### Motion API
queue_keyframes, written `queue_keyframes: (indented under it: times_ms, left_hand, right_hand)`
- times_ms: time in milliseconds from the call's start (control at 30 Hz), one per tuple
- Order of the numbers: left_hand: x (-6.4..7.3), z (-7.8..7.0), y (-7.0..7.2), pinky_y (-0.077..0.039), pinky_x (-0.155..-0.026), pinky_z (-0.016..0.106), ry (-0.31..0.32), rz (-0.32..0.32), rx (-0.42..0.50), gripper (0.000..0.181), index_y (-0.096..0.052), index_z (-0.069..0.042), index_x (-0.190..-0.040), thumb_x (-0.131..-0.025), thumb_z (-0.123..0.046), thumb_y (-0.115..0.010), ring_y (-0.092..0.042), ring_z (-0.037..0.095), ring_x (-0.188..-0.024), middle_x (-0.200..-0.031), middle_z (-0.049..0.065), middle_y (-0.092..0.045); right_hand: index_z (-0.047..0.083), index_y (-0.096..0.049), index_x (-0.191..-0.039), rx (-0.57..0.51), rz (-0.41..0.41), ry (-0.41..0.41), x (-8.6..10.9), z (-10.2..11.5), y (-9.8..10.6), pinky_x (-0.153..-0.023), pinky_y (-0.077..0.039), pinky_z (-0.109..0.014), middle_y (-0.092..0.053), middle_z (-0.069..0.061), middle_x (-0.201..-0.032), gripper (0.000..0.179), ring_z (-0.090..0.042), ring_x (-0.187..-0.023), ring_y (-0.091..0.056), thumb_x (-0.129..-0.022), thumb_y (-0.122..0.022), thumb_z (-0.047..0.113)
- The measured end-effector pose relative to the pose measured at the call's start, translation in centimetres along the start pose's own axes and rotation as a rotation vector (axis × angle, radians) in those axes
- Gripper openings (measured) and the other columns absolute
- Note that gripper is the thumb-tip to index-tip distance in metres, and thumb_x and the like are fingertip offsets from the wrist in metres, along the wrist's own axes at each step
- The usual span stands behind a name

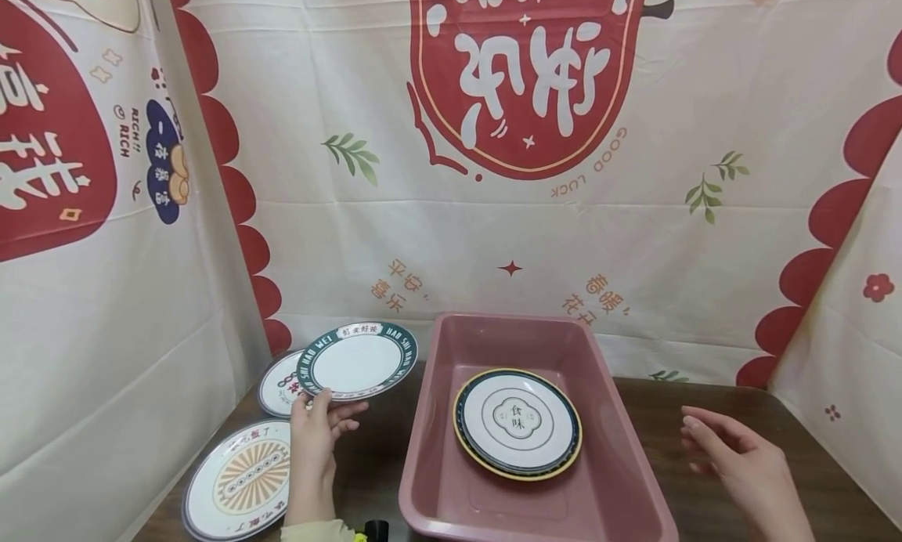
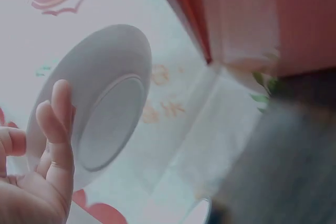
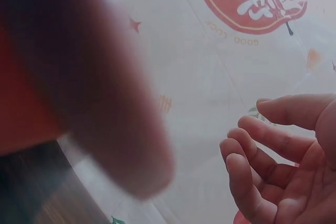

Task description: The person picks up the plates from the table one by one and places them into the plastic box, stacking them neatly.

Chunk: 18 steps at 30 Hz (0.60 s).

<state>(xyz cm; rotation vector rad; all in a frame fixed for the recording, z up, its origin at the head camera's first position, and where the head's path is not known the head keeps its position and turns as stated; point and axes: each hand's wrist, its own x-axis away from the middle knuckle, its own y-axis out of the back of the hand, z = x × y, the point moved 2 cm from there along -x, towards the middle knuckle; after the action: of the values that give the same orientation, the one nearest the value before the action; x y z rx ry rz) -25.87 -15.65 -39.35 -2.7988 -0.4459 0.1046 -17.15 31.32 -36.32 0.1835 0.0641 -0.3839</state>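
My left hand (image 1: 317, 428) pinches the near edge of a white plate with a green lettered rim (image 1: 358, 362), thumb on top and fingers beneath. In the left wrist view the pale underside of that plate (image 2: 113, 119) and its foot ring face the camera. It is raised left of the pink basin (image 1: 416, 448), partly covering a white plate with red print (image 1: 276, 389). Inside the basin lie stacked plates; the top one (image 1: 517, 448) is white with a dark rim, over a yellow-edged one. My right hand (image 1: 740, 456) hangs right of the basin, fingers loosely bent, holding nothing.
A white plate with an orange ray pattern (image 1: 239, 479) lies on the dark wooden table (image 1: 648, 417) at the front left. A small black object (image 1: 377, 530) shows at the bottom edge by the left wrist. Printed cloth (image 1: 493, 229) hangs behind and at both sides.
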Motion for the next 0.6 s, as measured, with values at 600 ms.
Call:
queue_keyframes:
  times_ms: [600]
  left_hand:
    - [3.3,-3.7,-2.8,-0.049,-0.050,0.023,-0.119,0.153,0.198,0.029,-0.028,0.000,-0.125,-0.100,-0.012,-0.034,-0.067,0.016,-0.066,-0.083,0.003,-0.067]
  right_hand:
    - [0.032,-0.066,-0.102,0.107,0.028,0.016,0.2,1.0,-1.5,-0.061,-0.054,-0.028,-0.066,0.014,-0.081,0.016,-0.003,-0.073,-0.063,-0.088,-0.061,0.037]
